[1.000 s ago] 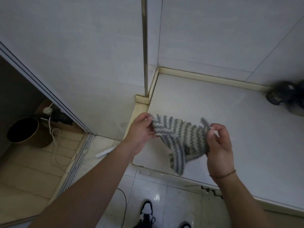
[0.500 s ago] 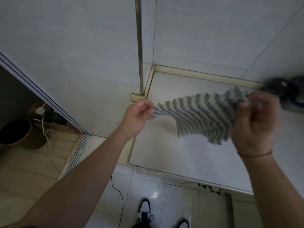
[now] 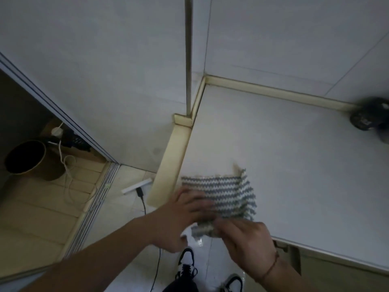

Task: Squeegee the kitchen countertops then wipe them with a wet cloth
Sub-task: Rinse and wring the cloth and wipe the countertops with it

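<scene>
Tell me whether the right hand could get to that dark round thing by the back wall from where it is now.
Probably yes. The right hand is at the striped cloth on the front edge, and the countertop between it and the dark round object looks bare. It would take a long stretch, though.

Grey-and-white zigzag cloth (image 3: 226, 194) spread flat at counter's (image 3: 294, 154) front left corner, near edge overhanging.

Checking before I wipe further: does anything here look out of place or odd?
Yes. A white squeegee-like bar lies on the floor beside the countertop, not on it. The striped cloth overhangs the front edge under both hands.
</scene>
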{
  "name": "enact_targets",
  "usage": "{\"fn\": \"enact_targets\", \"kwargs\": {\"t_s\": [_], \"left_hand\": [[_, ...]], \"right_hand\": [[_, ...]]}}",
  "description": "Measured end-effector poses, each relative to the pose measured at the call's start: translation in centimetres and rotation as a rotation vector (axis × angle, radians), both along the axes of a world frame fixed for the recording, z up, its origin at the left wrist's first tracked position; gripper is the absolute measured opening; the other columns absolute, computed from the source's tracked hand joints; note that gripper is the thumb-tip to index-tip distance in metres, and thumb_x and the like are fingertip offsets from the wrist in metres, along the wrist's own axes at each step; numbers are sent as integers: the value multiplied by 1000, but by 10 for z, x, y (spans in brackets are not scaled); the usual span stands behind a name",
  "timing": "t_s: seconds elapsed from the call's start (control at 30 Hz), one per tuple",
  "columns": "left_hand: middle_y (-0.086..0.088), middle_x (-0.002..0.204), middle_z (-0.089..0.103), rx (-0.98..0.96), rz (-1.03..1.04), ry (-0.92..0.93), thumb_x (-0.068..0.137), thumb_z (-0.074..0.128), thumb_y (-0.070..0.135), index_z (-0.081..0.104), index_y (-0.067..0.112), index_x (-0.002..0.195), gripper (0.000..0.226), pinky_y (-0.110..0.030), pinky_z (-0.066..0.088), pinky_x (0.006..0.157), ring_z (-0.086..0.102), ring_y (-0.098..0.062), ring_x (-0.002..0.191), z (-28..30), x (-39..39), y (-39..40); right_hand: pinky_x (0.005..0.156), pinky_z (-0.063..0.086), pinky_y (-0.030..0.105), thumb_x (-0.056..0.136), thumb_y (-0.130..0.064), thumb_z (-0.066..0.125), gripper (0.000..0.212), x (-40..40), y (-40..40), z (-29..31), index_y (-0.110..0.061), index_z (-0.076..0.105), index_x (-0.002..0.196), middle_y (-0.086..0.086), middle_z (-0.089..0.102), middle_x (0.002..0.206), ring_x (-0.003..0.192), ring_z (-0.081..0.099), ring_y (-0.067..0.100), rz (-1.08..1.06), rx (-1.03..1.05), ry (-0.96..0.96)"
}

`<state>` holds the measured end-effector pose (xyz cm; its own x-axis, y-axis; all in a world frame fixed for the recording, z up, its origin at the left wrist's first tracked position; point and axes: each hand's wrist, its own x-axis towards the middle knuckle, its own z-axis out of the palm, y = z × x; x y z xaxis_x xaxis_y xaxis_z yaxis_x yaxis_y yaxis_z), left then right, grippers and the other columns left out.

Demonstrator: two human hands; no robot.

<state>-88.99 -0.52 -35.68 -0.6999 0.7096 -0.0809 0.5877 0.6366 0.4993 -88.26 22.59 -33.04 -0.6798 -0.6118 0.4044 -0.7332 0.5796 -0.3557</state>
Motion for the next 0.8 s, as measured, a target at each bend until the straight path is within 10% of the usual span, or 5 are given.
{"fn": "enact_targets", "kwargs": {"t_s": [0.2, 0.33, 0.5, 0.67, 0.8], "left_hand": [[17, 96, 64, 485, 594, -172, 89, 59, 46, 63, 27, 102, 23, -21, 46, 86, 55, 5, 92, -13, 26, 47], [8, 86, 68, 673, 1044, -394, 80, 59, 51, 64, 23, 96, 33, -34, 57, 73, 65, -10, 80, -16, 18, 50], [1, 91, 66, 764, 1201, -572, 81, 73, 24, 52, 21, 117, 41, -28, 52, 54, 62, -5, 63, -14, 19, 43], [8, 98, 72, 844, 1163, -413, 81, 72, 3, 31, 34, 134, 74, -17, 52, 62, 68, -5, 75, -7, 34, 45], [21, 96, 64, 605, 1049, -213, 81, 74, 14, 55, 46, 108, 46, -13, 46, 63, 60, -10, 73, -13, 44, 46]], "right_hand": [[39, 43, 21, 86, -34, 51, 15, -63, -21, 16, -27, 64, 92, -6, 66, 62, 44, 59, 15, -91, 102, 41], [64, 53, 33, 88, -42, 53, 30, -116, -30, 4, -20, 69, 100, 0, 71, 87, 79, 64, 23, -251, 94, -39], [74, 46, 30, 90, -30, 61, 18, -83, 14, -29, -14, 70, 92, 5, 69, 92, 87, 59, 30, -669, -106, -273], [71, 50, 35, 81, -51, 57, 38, -30, 49, -66, -18, 72, 89, -1, 69, 93, 86, 57, 29, -506, 156, -195], [76, 47, 32, 84, -36, 59, 26, -30, 55, -69, -15, 74, 82, -2, 70, 87, 82, 55, 25, -492, 4, -145]]}}
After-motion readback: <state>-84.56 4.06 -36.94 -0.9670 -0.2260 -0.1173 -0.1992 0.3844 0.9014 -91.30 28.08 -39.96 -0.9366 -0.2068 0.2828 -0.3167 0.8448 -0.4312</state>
